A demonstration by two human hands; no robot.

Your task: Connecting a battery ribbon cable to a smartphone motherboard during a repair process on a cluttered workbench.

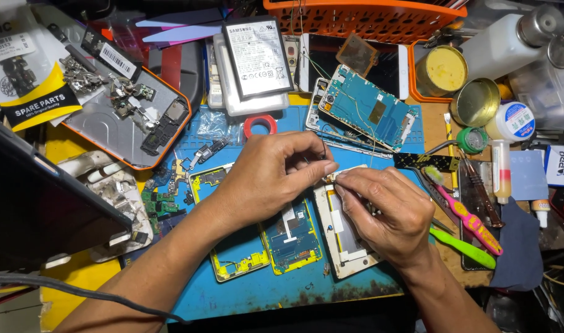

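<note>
**Operator:** Small part (329,178), that is what both hands meet on. I see it pinched at the tips of the left hand (266,176), thumb and forefinger narrowed right down on it. It is too small for me to tell what kind of part it is.

**Second:** And the right hand (386,213)?

**Operator:** Its fingertips (343,182) come in from the other side and touch the same part, closed tight, with the rest of the fingers curled under. Something thin may be held in them, but I cannot tell.

**Second:** What lies under the fingers?

**Operator:** Straight below the right hand's fingers I see a white phone frame (343,237). Beside it, under the left wrist, lies a blue circuit board (292,237) in a yellow-edged frame (235,262). All of it rests on a blue work mat (282,290).

**Second:** Anything beyond the fingertips?

**Operator:** Past them, farther from me, sits another opened phone with a teal board (368,111). Beyond the left knuckles I see a red tape ring (260,125), and farther still a flat phone battery (257,58). Out past the right hand's knuckles lie a pink toothbrush (470,219) and a green tool handle (464,246), just beside each other.
</note>
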